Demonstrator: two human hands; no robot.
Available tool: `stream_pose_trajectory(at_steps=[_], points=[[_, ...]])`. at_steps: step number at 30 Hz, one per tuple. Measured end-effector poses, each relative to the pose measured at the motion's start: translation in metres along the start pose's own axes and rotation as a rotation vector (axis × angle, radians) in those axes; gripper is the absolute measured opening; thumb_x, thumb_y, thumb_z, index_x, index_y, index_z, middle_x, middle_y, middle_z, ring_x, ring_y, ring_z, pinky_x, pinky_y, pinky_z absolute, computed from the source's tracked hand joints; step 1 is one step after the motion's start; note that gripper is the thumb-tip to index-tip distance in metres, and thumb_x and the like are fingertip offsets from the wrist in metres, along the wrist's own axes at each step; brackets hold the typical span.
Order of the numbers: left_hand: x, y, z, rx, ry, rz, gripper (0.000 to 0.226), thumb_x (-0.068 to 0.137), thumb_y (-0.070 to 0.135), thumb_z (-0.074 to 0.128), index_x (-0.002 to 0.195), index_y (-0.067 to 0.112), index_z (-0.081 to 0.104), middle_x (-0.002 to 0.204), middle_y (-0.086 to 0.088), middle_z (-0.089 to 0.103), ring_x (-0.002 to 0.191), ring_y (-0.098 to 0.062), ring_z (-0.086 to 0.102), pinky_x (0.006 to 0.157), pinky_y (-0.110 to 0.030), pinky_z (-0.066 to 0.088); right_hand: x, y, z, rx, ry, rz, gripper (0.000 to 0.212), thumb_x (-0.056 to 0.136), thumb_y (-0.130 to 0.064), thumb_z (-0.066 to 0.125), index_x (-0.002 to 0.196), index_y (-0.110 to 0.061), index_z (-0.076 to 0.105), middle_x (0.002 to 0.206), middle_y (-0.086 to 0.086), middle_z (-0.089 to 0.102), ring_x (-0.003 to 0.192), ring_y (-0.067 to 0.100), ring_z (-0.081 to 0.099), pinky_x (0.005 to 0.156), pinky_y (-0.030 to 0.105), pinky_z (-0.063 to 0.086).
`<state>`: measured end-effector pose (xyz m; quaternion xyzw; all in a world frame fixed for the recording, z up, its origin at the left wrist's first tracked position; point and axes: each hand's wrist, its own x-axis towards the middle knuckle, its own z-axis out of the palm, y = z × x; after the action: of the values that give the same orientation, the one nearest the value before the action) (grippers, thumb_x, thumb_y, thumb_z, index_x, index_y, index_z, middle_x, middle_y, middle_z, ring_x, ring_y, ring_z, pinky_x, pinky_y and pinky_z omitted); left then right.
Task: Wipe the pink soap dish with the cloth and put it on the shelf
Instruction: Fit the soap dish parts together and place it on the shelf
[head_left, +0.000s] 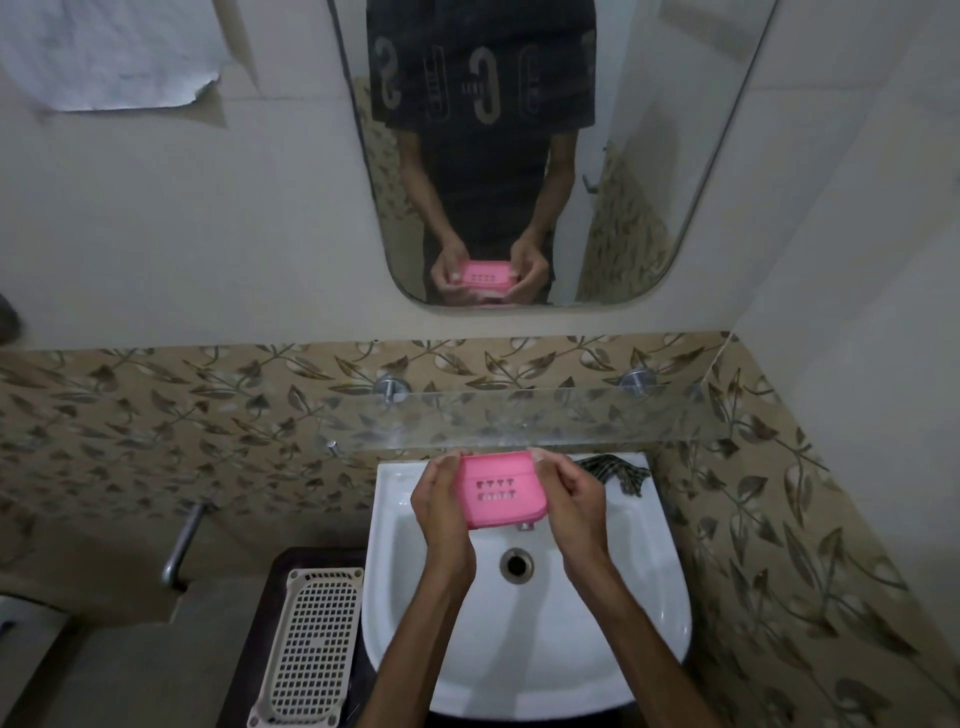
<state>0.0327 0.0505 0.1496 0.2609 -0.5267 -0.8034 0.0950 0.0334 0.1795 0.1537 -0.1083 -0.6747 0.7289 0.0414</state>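
Pink soap dish (500, 491) tilted above sink (649, 597)

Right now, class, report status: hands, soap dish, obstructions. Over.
Left hand and right hand both grip pink soap dish. Dish above sink, just below glass shelf. Cloth on sink rim. Path clear.

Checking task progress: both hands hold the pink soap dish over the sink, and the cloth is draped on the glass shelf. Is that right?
Not quite. In the head view the cloth lies on the sink's back rim, under the glass shelf, not on it. The rest holds: left hand and right hand hold the pink soap dish over the sink.
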Motion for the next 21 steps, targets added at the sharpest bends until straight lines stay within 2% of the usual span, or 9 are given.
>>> stream_pose_trajectory(at_steps=[2, 4, 6, 9, 13, 15, 17, 19, 21], points=[[-0.002, 0.005, 0.007, 0.045, -0.030, 0.056, 0.022, 0.104, 0.026, 0.057, 0.090, 0.022, 0.073, 0.083, 0.002, 0.073, 0.077, -0.015, 0.070, 0.058, -0.027, 0.056, 0.003, -0.004, -0.001, 0.000, 0.073, -0.050, 0.020, 0.101, -0.024, 0.066, 0.097, -0.039, 0.079, 0.093, -0.009, 0.081, 0.085, 0.009, 0.077, 0.065, 0.020, 0.059], [-0.003, 0.011, 0.009, 0.085, -0.067, 0.127, 0.021, 0.105, 0.026, 0.056, 0.092, 0.027, 0.073, 0.086, 0.009, 0.075, 0.080, -0.008, 0.069, 0.061, -0.020, 0.054, 0.009, -0.010, -0.002, 0.003, 0.120, -0.080, 0.017, 0.101, -0.026, 0.066, 0.101, -0.038, 0.078, 0.091, -0.010, 0.081, 0.081, 0.007, 0.077, 0.061, 0.018, 0.058], [-0.001, 0.015, 0.009, 0.115, -0.118, 0.173, 0.015, 0.104, 0.025, 0.058, 0.102, 0.022, 0.073, 0.093, 0.007, 0.076, 0.086, -0.009, 0.069, 0.067, -0.023, 0.056, 0.015, -0.018, -0.003, 0.016, 0.145, -0.109, 0.016, 0.101, -0.028, 0.066, 0.104, -0.038, 0.077, 0.093, -0.014, 0.080, 0.084, 0.005, 0.077, 0.063, 0.018, 0.059], [0.003, 0.020, 0.009, 0.110, -0.153, 0.192, 0.016, 0.100, 0.021, 0.065, 0.113, 0.014, 0.073, 0.100, 0.002, 0.077, 0.090, -0.011, 0.072, 0.068, -0.028, 0.061, 0.025, -0.029, -0.005, 0.023, 0.174, -0.127, 0.019, 0.101, -0.028, 0.065, 0.099, -0.043, 0.078, 0.093, -0.013, 0.080, 0.085, 0.005, 0.077, 0.065, 0.020, 0.060], [0.006, 0.024, 0.013, 0.023, -0.123, 0.186, 0.016, 0.097, 0.016, 0.070, 0.113, 0.014, 0.075, 0.100, -0.002, 0.076, 0.092, -0.013, 0.071, 0.067, -0.029, 0.060, 0.035, -0.034, -0.008, -0.063, 0.091, -0.118, 0.026, 0.106, -0.039, 0.054, 0.097, -0.049, 0.076, 0.088, 0.001, 0.079, 0.079, 0.023, 0.076, 0.062, 0.033, 0.057], [0.008, 0.025, 0.014, -0.010, -0.110, 0.186, 0.017, 0.097, 0.017, 0.070, 0.113, 0.017, 0.076, 0.100, -0.001, 0.075, 0.091, -0.011, 0.072, 0.066, -0.027, 0.059, 0.036, -0.035, -0.009, -0.095, 0.043, -0.132, 0.027, 0.107, -0.039, 0.051, 0.102, -0.054, 0.073, 0.089, -0.001, 0.079, 0.076, 0.023, 0.075, 0.058, 0.034, 0.058], [0.009, 0.026, 0.016, -0.019, -0.098, 0.187, 0.021, 0.098, 0.018, 0.070, 0.118, 0.020, 0.074, 0.104, -0.004, 0.074, 0.091, -0.010, 0.073, 0.067, -0.027, 0.060, 0.038, -0.039, -0.008, -0.092, 0.036, -0.142, 0.024, 0.107, -0.034, 0.053, 0.114, -0.047, 0.073, 0.089, -0.004, 0.080, 0.071, 0.017, 0.076, 0.053, 0.030, 0.058], [0.010, 0.028, 0.020, -0.004, -0.109, 0.214, 0.024, 0.099, 0.019, 0.069, 0.122, 0.022, 0.073, 0.105, -0.002, 0.077, 0.095, -0.012, 0.075, 0.068, -0.030, 0.062, 0.041, -0.041, -0.006, -0.083, 0.076, -0.139, 0.025, 0.105, -0.030, 0.058, 0.125, -0.031, 0.073, 0.090, -0.004, 0.080, 0.069, 0.011, 0.076, 0.050, 0.026, 0.057], [0.013, 0.032, 0.024, 0.020, -0.143, 0.238, 0.025, 0.099, 0.018, 0.068, 0.123, 0.024, 0.073, 0.106, 0.003, 0.079, 0.099, -0.014, 0.076, 0.070, -0.030, 0.063, 0.045, -0.044, -0.003, -0.069, 0.118, -0.132, 0.029, 0.103, -0.028, 0.061, 0.129, -0.024, 0.071, 0.097, -0.003, 0.080, 0.076, 0.011, 0.077, 0.054, 0.028, 0.061]])
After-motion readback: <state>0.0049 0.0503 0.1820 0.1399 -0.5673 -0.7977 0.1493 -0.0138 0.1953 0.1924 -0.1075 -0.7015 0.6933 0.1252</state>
